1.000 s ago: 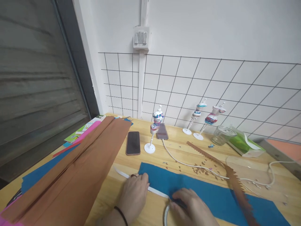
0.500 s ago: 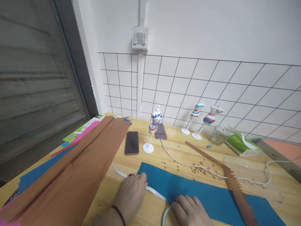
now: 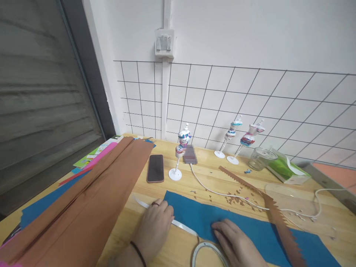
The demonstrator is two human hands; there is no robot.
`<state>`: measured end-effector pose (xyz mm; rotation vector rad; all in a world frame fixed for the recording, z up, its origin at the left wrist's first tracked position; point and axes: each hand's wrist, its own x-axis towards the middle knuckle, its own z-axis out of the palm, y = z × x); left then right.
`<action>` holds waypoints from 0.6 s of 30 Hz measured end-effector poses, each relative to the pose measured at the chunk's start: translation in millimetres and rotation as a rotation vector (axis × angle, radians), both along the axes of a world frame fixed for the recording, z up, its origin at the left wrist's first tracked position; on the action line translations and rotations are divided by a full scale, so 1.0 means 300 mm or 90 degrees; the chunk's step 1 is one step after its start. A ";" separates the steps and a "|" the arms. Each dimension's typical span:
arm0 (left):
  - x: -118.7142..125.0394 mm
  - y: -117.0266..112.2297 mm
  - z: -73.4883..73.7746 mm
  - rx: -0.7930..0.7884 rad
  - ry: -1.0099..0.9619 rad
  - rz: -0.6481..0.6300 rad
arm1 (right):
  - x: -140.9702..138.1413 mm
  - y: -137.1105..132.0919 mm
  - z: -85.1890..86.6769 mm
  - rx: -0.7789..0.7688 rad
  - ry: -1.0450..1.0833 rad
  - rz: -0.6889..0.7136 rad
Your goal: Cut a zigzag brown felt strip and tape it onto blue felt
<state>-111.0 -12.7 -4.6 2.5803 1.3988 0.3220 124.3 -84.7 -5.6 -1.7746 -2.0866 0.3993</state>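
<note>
- The person's left grip [image 3: 156,221] presses down near the left end of a blue sheet [image 3: 201,216], fingers bent over a white tape [image 3: 185,227]; from where I stand I can't tell whether it pinches the tape or only holds it flat.
- The right grip [image 3: 236,239] rests on the blue sheet, further right, fingers loosely bent; whether anything is caught under them I can't tell.
- The tape runs from left of the left grip, passes under it and follows the near edge of the sheet toward the roll [image 3: 205,245].
- That roll sits on the desk [image 3: 182,187] just left of the right grip, its near part out of view.
- The blue sheet lies flat, slanting down to the right, and a brown strip [image 3: 274,207] with a toothed edge crosses its right part.
- Small brown scraps [image 3: 236,200] are scattered behind the sheet, near a white cable [image 3: 204,187].
- A phone [image 3: 155,168] lies beyond the left grip, with an upright little mannequin [image 3: 183,139] on a round base just right of it.
- Two more mannequins [image 3: 248,139] stand farther right, near a glass jar [image 3: 261,158] and a green box [image 3: 287,168].
- On my left, a long brown sheet [image 3: 111,193] covers part of a pink sheet [image 3: 102,155].
</note>
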 end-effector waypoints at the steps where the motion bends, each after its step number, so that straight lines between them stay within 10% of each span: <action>1: -0.001 0.002 -0.003 0.024 -0.010 -0.018 | 0.006 0.004 -0.007 0.004 -0.024 -0.008; 7: -0.015 0.036 -0.050 -0.013 -0.068 -0.162 | 0.021 0.005 -0.053 0.058 -0.168 -0.033; 18: -0.021 0.049 -0.060 -0.052 -0.016 -0.171 | 0.002 -0.011 -0.008 0.131 -0.195 0.083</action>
